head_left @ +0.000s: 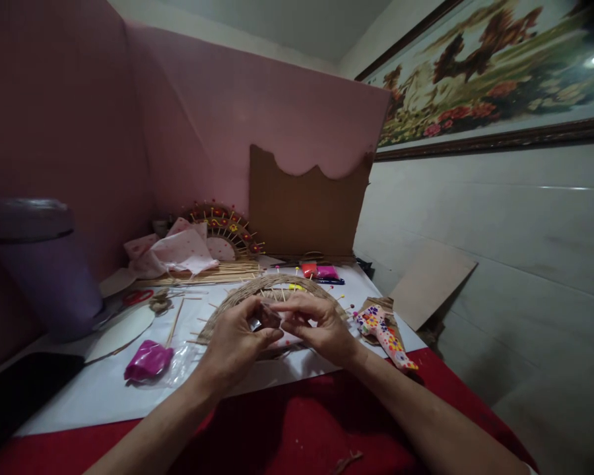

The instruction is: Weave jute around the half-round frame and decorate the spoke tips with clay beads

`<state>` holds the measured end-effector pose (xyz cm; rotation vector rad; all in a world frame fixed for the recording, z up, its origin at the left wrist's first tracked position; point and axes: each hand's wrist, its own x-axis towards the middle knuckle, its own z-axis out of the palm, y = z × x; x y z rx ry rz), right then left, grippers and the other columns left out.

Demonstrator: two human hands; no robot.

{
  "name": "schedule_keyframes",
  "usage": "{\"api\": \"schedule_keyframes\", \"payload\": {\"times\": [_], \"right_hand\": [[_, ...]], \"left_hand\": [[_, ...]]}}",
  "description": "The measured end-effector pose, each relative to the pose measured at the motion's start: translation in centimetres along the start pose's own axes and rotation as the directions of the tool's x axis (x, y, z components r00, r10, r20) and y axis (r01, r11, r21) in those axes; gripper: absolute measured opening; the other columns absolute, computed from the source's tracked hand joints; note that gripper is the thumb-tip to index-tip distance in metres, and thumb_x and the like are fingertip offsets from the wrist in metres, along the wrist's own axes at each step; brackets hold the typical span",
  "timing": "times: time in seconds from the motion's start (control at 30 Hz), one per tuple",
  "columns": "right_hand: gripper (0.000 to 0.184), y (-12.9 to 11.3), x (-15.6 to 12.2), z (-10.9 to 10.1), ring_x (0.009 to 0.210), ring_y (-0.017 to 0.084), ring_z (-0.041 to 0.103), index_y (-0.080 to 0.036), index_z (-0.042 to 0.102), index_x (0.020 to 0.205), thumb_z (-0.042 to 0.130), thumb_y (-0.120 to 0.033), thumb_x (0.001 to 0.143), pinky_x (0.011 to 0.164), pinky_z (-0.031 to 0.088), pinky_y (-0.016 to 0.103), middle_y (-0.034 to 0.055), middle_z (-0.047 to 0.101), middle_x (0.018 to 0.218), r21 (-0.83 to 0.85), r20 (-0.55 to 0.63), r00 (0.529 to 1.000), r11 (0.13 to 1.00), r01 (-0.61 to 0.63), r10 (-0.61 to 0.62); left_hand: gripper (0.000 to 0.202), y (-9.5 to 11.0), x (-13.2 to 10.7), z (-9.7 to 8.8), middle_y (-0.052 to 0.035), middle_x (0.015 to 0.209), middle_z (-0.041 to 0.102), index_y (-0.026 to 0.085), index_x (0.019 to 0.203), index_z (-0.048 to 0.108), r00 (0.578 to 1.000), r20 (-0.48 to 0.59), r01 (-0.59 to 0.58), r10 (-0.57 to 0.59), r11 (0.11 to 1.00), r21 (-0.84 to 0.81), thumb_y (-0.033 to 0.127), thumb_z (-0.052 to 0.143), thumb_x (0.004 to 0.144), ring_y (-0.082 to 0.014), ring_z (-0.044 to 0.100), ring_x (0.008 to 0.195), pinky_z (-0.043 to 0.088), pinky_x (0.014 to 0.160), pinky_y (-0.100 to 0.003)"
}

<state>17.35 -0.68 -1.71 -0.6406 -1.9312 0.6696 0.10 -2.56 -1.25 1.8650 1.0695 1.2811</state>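
Both my hands meet over a half-round craft piece (pixel 222 309) with a twine-wrapped rim and thin sticks tipped with small coloured balls. My left hand (pixel 232 336) is closed, with a bit of shiny clear plastic (pixel 255 323) showing between thumb and fingers. My right hand (pixel 321 324) is bent beside it, index finger reaching to the left fingertips and thumb close to the other fingers. Whatever lies in the right fingers is too small or hidden to make out. Behind the rim lies a yellow bit (pixel 296 287). The hands cover much of the craft piece.
On the left are a purple tumbler (pixel 49 277), a dark flat object (pixel 24 389) and a magenta packet (pixel 148 361). A finished-looking half-round piece (pixel 232 227) and patterned cloth (pixel 183 251) stand behind. Red and magenta packets (pixel 319 270) lie ahead; a flower-patterned object (pixel 383 330) lies right.
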Motion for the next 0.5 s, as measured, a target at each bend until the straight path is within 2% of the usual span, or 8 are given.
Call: {"api": "schedule_keyframes", "payload": {"times": [0.17,0.27,0.37,0.5], "right_hand": [[0.020,0.26,-0.18,0.61,0.062,0.012,0.048,-0.026,0.070,0.096,0.066,-0.022,0.076,0.057,0.040,0.026,0.0007,0.058,0.076,0.030,0.015,0.999,0.999,0.038,-0.038],[0.016,0.38,-0.27,0.94,0.064,0.013,0.052,-0.024,0.070,0.091,0.066,-0.023,0.076,0.060,0.042,0.026,0.0012,0.061,0.076,0.009,0.032,0.998,0.999,0.046,-0.046],[0.016,0.52,-0.25,0.88,0.069,0.014,0.055,-0.023,0.070,0.093,0.063,-0.023,0.079,0.064,0.044,0.028,0.0026,0.063,0.081,0.005,0.028,1.000,1.000,0.013,-0.013],[0.017,0.63,-0.21,0.51,0.075,0.016,0.057,-0.021,0.070,0.095,0.060,-0.027,0.082,0.068,0.045,0.029,0.0040,0.062,0.080,0.036,-0.071,0.996,0.998,-0.047,0.049]], "left_hand": [[0.018,-0.49,-0.12,0.01,-0.0011,0.076,0.065,0.019,0.086,0.065,1.000,0.009,-0.021,0.021,1.000,0.016,0.018,0.062,0.068,-0.0154,0.058,0.069,0.047,0.061,-0.027],[0.020,-0.75,0.03,0.06,-0.0002,0.077,0.066,0.019,0.086,0.066,1.000,0.010,0.014,-0.014,1.000,0.013,0.019,0.064,0.066,-0.0148,0.058,0.069,0.047,0.060,-0.026],[0.016,-0.64,0.28,-0.08,0.0027,0.065,0.060,0.017,0.079,0.065,0.993,0.047,0.110,-0.106,0.988,-0.106,0.019,0.067,0.063,-0.0121,0.054,0.058,0.044,0.052,-0.023],[0.019,0.08,0.39,-0.74,0.0021,0.064,0.059,0.015,0.087,0.064,0.977,0.151,0.188,-0.153,0.949,-0.253,0.028,0.059,0.074,-0.0122,0.054,0.056,0.042,0.048,-0.023]]}}
